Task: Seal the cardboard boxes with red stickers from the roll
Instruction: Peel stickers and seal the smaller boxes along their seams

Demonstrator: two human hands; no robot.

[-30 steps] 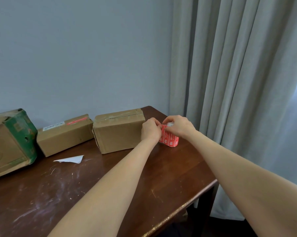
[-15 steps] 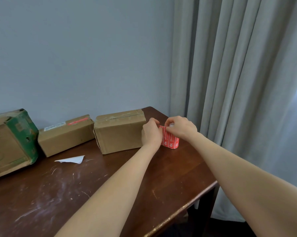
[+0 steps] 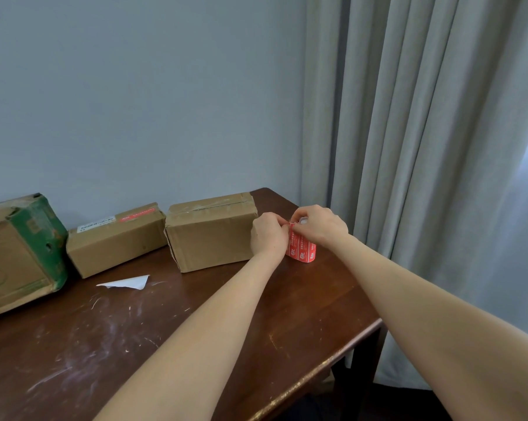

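A roll of red stickers [image 3: 302, 252] stands upright on the brown table [image 3: 195, 323], just right of a plain cardboard box [image 3: 211, 235]. My right hand [image 3: 319, 225] grips the top of the roll, fingers curled over it. My left hand [image 3: 268, 235] pinches the sticker strip at the roll's upper left edge, knuckles close to the box's right side. A flatter cardboard box [image 3: 116, 241] with a white label and a red sticker on top lies left of the first. A larger box with green print [image 3: 19, 253] sits at the far left.
A white scrap of backing paper [image 3: 127, 282] lies in front of the middle box. The wall runs behind the boxes. A grey curtain [image 3: 423, 147] hangs to the right. The table's front edge [image 3: 317, 369] runs diagonally at lower right.
Both hands stay at the roll, with only slight shifts of the fingers at its top edge. The boxes and paper scrap have not moved.
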